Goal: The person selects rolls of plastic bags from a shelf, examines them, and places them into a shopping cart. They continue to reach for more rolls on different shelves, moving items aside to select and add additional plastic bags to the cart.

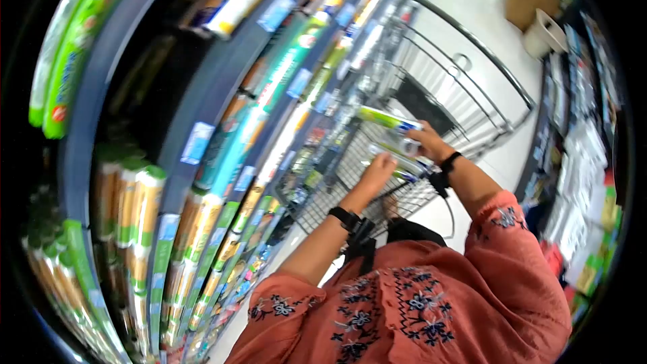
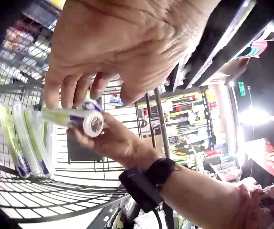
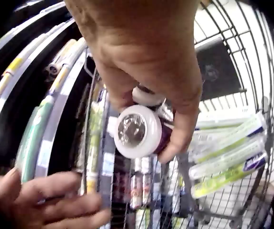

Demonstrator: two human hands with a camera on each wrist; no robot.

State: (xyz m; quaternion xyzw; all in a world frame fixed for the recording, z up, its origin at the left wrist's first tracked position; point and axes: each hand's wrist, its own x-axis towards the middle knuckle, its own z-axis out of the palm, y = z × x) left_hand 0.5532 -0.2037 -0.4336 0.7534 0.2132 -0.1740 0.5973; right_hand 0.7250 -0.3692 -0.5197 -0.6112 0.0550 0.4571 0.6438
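Wrapped rolls [image 1: 140, 209] stocked on shelving [image 1: 82, 148], left of both hands. Left hand [image 1: 377, 171]: nothing gripped, fingers loosely spread. Green-and-clear packs [image 3: 228, 157] laid in cart [image 1: 423, 104], below the hands. Two white-ended rolls [image 3: 139, 132] gripped between thumb and fingers of right hand [image 1: 430, 141], over cart.

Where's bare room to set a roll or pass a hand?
Bare mesh shows in the cart between its rolls and the shelf. White floor lies open between the cart and the opposite shelf. Crowded: where those rolls lie, and around the right hand and its held rolls.
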